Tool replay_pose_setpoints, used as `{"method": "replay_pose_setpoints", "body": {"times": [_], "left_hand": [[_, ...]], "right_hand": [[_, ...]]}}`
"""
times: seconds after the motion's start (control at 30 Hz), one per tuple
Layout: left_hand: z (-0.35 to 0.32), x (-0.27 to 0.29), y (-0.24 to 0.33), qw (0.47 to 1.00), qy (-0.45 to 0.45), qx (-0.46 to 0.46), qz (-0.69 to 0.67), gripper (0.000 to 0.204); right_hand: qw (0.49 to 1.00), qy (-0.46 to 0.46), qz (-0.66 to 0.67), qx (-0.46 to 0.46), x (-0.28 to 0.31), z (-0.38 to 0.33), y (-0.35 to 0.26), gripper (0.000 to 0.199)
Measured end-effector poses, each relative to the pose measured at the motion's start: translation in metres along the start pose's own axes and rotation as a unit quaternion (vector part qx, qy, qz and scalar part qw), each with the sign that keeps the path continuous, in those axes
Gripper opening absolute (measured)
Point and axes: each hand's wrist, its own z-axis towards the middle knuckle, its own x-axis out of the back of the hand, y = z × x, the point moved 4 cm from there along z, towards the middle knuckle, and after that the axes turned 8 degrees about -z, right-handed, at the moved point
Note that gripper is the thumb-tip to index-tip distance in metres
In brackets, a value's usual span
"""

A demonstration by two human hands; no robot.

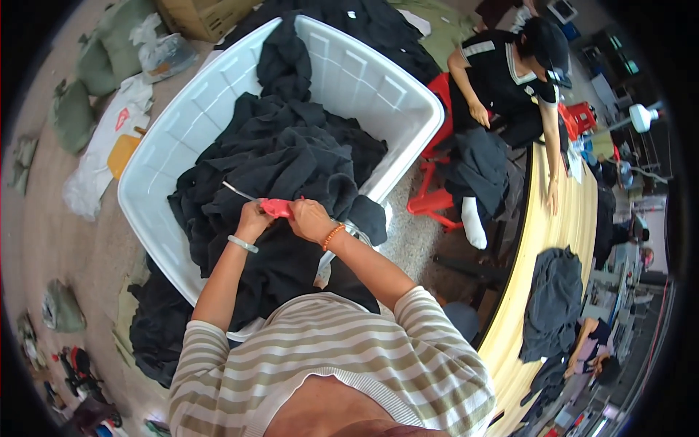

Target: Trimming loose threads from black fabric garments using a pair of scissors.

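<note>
Both my hands meet over a large white plastic bin (162,142) heaped with black cloth (284,156). Between them is a small bright red thing (277,207), its kind unclear, with a thin pale rod (239,191) sticking out toward the far left. My left hand (253,222) is closed on its left side, a pale bangle at the wrist. From the right, my right hand (312,221) grips it with bent fingers, an orange bead bracelet at the wrist. Black cloth lies just beneath both hands and hangs over the bin's near edge.
At the right, a person (502,87) sits on a red stool (433,200) with dark cloth on the lap, beside a long wooden table (542,233). More dark garments (553,302) lie on it. Sacks (73,116) and a cardboard box (207,16) stand at the far left.
</note>
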Motion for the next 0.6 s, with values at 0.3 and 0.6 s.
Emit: {"method": "replay_pose_setpoints", "body": {"times": [0.3, 0.6], "left_hand": [[-0.007, -0.015, 0.003, 0.989, -0.03, -0.112, -0.095, 0.023], [-0.037, -0.02, 0.005, 0.994, -0.105, 0.024, -0.035, 0.031]], "right_hand": [[0.994, -0.048, 0.093, -0.003, 0.031, 0.01, 0.011, 0.022], [0.908, -0.206, 0.307, -0.199, 0.028, 0.012, 0.033, 0.034]]}}
